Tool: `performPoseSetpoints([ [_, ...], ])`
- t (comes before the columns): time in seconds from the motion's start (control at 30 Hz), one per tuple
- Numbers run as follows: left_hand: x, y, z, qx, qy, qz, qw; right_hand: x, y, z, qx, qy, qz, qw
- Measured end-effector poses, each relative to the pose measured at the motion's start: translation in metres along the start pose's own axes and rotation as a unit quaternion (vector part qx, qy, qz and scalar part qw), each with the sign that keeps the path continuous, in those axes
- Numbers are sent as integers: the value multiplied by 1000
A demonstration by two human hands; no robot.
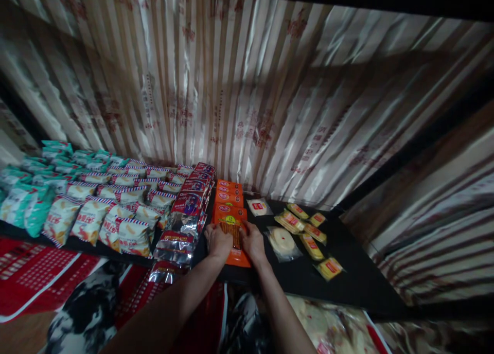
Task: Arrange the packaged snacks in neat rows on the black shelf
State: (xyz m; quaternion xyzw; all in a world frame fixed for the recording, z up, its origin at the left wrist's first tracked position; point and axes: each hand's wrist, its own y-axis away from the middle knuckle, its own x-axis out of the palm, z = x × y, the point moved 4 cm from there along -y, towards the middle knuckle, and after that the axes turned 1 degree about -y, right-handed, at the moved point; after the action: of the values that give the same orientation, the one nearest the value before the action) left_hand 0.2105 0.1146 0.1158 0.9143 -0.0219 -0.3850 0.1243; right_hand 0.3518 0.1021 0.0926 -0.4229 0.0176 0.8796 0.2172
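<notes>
An orange snack packet (230, 228) with a clear window lies at the front of a row of overlapping orange packets (229, 189) on a black shelf (347, 282). My left hand (219, 241) grips its left side and my right hand (252, 241) its right side. Left of my hands runs a column of dark red and silver packets (183, 225). To the right, a clear bag of round white pieces (283, 242) lies beside several small yellow packets (311, 246). A flat white packet (259, 206) sits just behind my right hand.
White snack bags (96, 217) and teal bags (38, 205) stand in rows at the left. Patterned plastic sheeting (216, 76) hangs behind the shelf. Red baskets (31, 277) are below the front edge, one at the right holding bagged items (328, 323). A dark post (386, 174) slants at the right.
</notes>
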Motion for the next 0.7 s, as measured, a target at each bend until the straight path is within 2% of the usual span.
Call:
performPoseSetpoints([
  [0.33, 15, -21, -9, -3, -29, -15, 999, 11, -25, 0, -27, 88, 8, 996],
  [0.7, 17, -21, -11, -33, -50, -8, 998, 14, -29, 0, -18, 134, 28, 990],
])
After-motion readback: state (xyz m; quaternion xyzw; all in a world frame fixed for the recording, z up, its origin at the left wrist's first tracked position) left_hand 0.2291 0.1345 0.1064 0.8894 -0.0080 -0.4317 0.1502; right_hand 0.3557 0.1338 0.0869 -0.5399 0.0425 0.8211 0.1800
